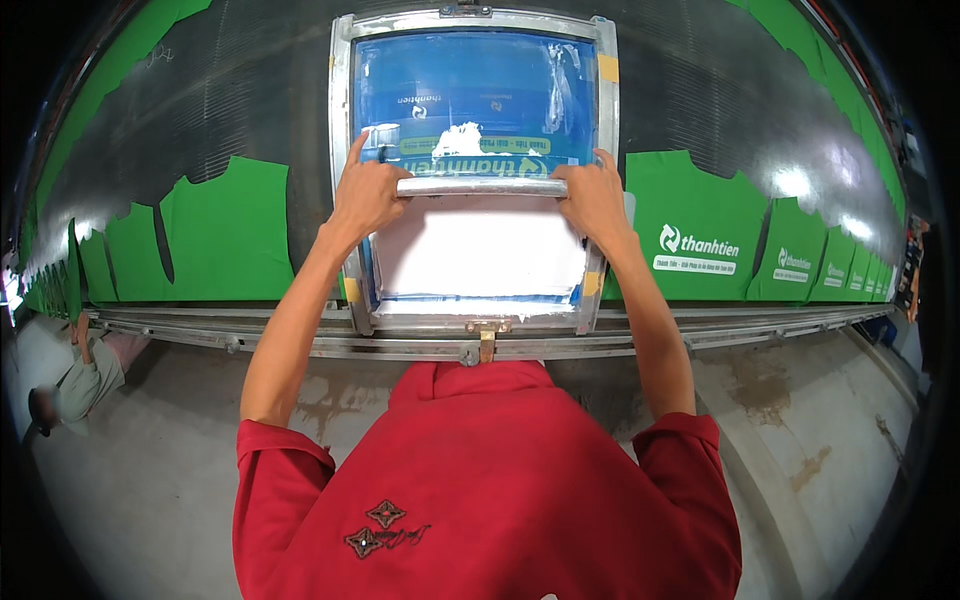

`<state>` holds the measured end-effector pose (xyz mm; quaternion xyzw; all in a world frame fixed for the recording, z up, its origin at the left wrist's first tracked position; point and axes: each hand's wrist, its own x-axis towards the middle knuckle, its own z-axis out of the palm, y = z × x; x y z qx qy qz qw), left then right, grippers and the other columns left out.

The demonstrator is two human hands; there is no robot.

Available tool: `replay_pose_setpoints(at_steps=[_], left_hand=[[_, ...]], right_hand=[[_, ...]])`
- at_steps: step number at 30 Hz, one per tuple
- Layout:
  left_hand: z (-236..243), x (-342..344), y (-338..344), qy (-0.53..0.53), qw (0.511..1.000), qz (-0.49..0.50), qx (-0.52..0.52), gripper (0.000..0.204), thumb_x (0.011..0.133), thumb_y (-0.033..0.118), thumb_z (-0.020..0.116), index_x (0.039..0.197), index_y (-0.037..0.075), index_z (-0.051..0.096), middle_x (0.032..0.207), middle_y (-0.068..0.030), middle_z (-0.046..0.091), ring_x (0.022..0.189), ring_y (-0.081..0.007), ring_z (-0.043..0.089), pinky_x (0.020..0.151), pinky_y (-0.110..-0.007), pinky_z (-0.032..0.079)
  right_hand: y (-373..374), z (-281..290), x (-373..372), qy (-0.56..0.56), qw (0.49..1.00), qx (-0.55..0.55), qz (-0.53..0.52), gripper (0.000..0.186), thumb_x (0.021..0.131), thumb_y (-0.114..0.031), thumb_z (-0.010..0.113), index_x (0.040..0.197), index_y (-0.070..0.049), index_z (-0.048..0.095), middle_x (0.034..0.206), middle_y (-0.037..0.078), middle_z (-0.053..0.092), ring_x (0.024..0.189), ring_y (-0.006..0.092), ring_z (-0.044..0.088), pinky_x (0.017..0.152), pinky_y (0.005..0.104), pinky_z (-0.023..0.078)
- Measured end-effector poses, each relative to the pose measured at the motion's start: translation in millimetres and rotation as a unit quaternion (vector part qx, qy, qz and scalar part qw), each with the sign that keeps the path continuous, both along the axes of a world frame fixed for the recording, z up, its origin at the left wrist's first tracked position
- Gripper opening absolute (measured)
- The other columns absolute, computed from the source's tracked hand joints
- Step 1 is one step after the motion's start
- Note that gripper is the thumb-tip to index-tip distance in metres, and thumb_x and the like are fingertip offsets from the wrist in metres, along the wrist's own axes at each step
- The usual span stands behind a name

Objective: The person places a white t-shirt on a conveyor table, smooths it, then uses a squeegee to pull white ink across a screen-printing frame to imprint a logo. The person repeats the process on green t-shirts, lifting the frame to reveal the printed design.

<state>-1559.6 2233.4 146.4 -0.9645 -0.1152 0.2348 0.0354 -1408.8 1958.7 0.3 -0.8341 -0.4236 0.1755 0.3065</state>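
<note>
Fingers (352, 158): yours, both sets curled and clamped on the squeegee (481, 186), 1 hand at each end.

Left hand (366, 196): grips the squeegee's left end; index finger stretched up along the frame's inner left edge, the rest wrapped over the bar.

Right hand (592, 198): grips the right end; fingers folded over the top of the bar, knuckles toward the frame's right rail.

Squeegee: 1 metal bar, lying level across the screen (480, 90) at about mid-height, between your 2 hands and touching both. Blue mesh lies beyond it, a broad band of white ink (478, 250) on your side of it. A small white blob sits on the mesh just past the bar.

Frame (342, 150): 1 metal rectangle around the screen, resting on the long table, its near edge at the rail (250, 335) with a small clamp (487, 335) at centre.

Sheets (700, 230): green, laid in a row along the dark table (240, 90) to both sides of the frame; those at right carry white print.

Other: another person (85, 375) at far left beside the table, on the concrete floor (170, 480).
</note>
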Motion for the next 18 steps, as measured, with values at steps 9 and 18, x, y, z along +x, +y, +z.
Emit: replay_pose_setpoints(at_steps=[9, 18], left_hand=[[-11, -12, 5, -0.038, 0.999, -0.033, -0.01, 0.027, 0.072, 0.016, 0.077, 0.098, 0.013, 0.083, 0.068, -0.0141, 0.073, 0.073, -0.0281, 0.072, 0.125, -0.047, 0.027], [-18, -141, -63, -0.04, 0.998, -0.04, -0.012, 0.039, 0.065, 0.012, 0.079, 0.104, 0.013, 0.082, 0.072, -0.0127, 0.073, 0.076, -0.0269, 0.073, 0.123, -0.046, 0.03]], right_hand=[[2, -8, -9, -0.011, 1.0, -0.001, -0.014, 0.026, 0.074, 0.001, 0.073, 0.097, -0.01, 0.081, 0.073, 0.016, 0.073, 0.078, 0.0289, 0.072, 0.115, 0.0478, 0.033], [-66, -28, -139, -0.022, 0.998, 0.042, -0.04, 0.024, 0.072, -0.001, 0.073, 0.094, -0.01, 0.077, 0.088, 0.012, 0.076, 0.082, 0.0283, 0.071, 0.104, 0.0486, 0.036]])
